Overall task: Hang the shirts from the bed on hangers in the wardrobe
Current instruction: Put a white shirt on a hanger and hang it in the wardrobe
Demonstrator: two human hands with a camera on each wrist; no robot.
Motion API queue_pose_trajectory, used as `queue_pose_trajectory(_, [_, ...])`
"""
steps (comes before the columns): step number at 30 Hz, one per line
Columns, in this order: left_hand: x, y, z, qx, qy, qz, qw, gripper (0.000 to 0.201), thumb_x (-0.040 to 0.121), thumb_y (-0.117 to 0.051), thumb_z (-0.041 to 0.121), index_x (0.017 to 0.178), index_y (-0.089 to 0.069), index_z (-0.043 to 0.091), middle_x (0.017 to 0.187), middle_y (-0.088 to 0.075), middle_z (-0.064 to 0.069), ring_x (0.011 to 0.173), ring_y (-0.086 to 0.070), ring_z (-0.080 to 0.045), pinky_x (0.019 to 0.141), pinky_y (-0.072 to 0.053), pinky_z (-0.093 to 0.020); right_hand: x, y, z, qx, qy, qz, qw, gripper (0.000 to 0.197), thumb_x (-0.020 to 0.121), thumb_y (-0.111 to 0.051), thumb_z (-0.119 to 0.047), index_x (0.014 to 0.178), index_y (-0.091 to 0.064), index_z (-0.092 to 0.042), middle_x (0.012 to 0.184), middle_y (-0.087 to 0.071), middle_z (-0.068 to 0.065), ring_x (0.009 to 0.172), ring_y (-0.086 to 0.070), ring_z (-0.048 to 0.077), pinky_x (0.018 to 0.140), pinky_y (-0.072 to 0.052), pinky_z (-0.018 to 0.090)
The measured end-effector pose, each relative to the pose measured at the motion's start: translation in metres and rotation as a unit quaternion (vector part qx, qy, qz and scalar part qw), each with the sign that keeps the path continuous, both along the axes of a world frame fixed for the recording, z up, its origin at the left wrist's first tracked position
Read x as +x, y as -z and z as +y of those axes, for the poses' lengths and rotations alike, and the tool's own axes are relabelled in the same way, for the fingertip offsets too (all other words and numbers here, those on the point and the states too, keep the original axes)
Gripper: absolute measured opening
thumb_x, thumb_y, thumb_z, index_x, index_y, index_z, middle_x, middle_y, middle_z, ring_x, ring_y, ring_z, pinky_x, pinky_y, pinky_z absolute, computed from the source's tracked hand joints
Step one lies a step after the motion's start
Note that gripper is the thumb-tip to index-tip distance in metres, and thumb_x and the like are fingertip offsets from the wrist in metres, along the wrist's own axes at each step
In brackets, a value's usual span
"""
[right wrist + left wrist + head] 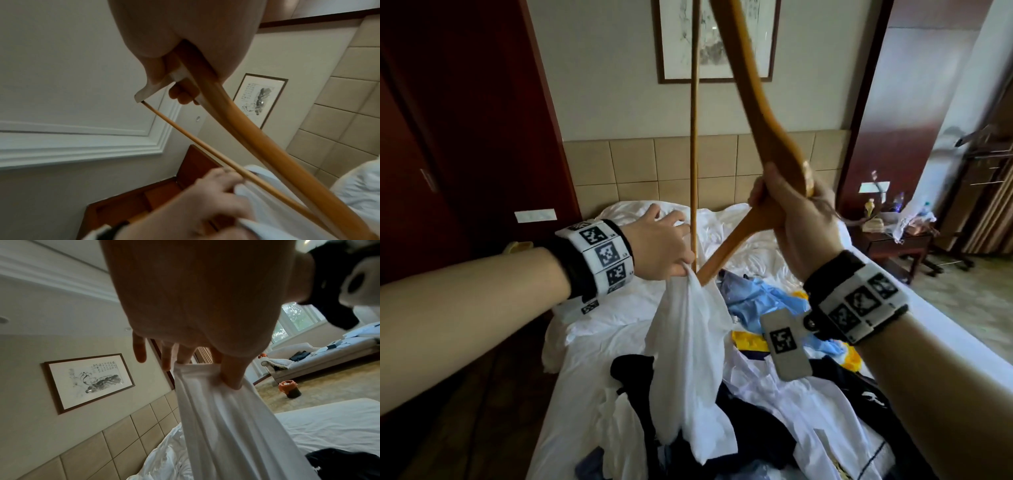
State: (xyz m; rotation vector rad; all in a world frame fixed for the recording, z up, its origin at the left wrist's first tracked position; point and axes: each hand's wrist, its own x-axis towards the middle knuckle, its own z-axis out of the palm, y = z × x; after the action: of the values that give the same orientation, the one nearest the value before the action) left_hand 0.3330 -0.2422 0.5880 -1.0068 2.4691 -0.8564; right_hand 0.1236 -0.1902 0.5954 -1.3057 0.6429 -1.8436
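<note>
A wide bed with white sheets (619, 329) fills the middle of the head view, set against a tan padded tile headboard (654, 164). On the near half of the mattress lies a heap of shirts (767, 404): white, black, light blue and one yellow piece, overlapping one another. A framed ink painting (736, 41) hangs on the wall above the headboard. A dark wooden nightstand (893, 240) stands to the right of the bed, carrying small clutter.

A white crumpled shirt (688, 342) hangs above the heap, its lower part trailing onto the other garments. The left hand (657, 243) pinches its upper edge between thumb and fingers, the remaining fingers spread. A curved wooden clothes hanger (753, 102) is held tilted, one shoulder end meeting the shirt just beside the left hand and its thin crossbar running upward. The right hand (798, 219) is clenched around the hanger's middle.
</note>
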Motion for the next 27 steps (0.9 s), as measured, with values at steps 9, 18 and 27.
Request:
queue_pose_trajectory(9, [0.06, -0.013, -0.009, 0.035, -0.087, 0.089, 0.992, 0.032, 0.096, -0.037, 0.059, 0.081, -0.055, 0.037, 0.147, -0.034, 0.016, 0.133, -0.029, -0.021, 0.096, -0.03, -0.046, -0.035, 0.077, -0.012, 0.127, -0.033, 0.288, 0.949, 0.018, 0.093, -0.067, -0.007, 0.087, -0.073, -0.023, 0.064, -0.055, 0.007, 0.059, -0.052, 0.023, 0.058, -0.044, 0.035])
queue_pose_trajectory(18, [0.107, 0.003, -0.031, 0.106, -0.179, 0.101, 0.973, 0.022, 0.092, -0.042, 0.065, 0.094, -0.053, 0.046, 0.134, -0.048, 0.026, 0.139, -0.029, -0.019, 0.105, -0.027, -0.049, -0.052, 0.085, 0.003, 0.191, -0.072, 0.364, 0.909, 0.013, 0.091, -0.072, -0.022, 0.095, -0.079, -0.032, 0.059, -0.052, 0.005, 0.056, -0.045, 0.022, 0.048, -0.037, 0.026])
queue_pose_trajectory(27, [0.058, -0.005, -0.012, 0.028, -0.018, 0.152, 0.988, 0.013, 0.093, -0.051, 0.043, 0.09, -0.059, 0.033, 0.131, -0.049, 0.026, 0.133, -0.034, -0.014, 0.093, -0.031, -0.045, -0.037, 0.062, -0.008, 0.175, -0.108, 0.495, 0.844, 0.017, 0.093, -0.069, -0.03, 0.106, -0.077, -0.038, 0.057, -0.055, -0.007, 0.048, -0.039, 0.011, 0.048, -0.037, 0.017])
